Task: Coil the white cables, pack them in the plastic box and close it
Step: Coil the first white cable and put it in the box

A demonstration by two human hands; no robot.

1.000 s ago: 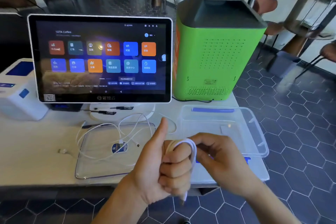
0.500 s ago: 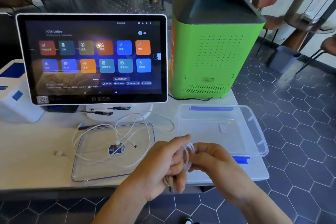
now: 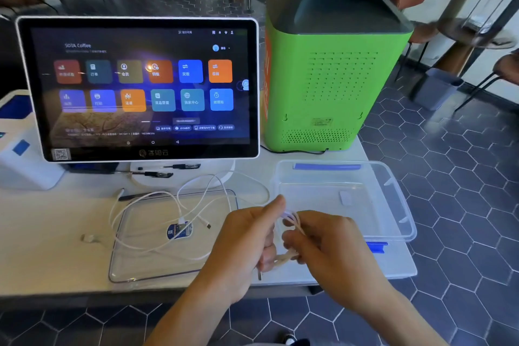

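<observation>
Coiled white cable [image 3: 290, 222]: lower centre, pinched btwn left hand [image 3: 247, 244] & right hand [image 3: 323, 244], hands together, prob. to keep loops tight. Plastic box [image 3: 393, 199] open at right, ready to receive.

Coiled cable [image 3: 292, 222] perhaps mostly hand-hidden

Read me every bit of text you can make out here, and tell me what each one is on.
"SOTA Coffee": top left of the touchscreen.
Tile captions and the bottom bar on that screen: too blurred to read.
Logo text on the screen's lower bezel: blurred.
QR code at the screen's lower left: no readable words.
Small label on the green machine: too small.
Blue sticker on the clear lid: too small.
</observation>
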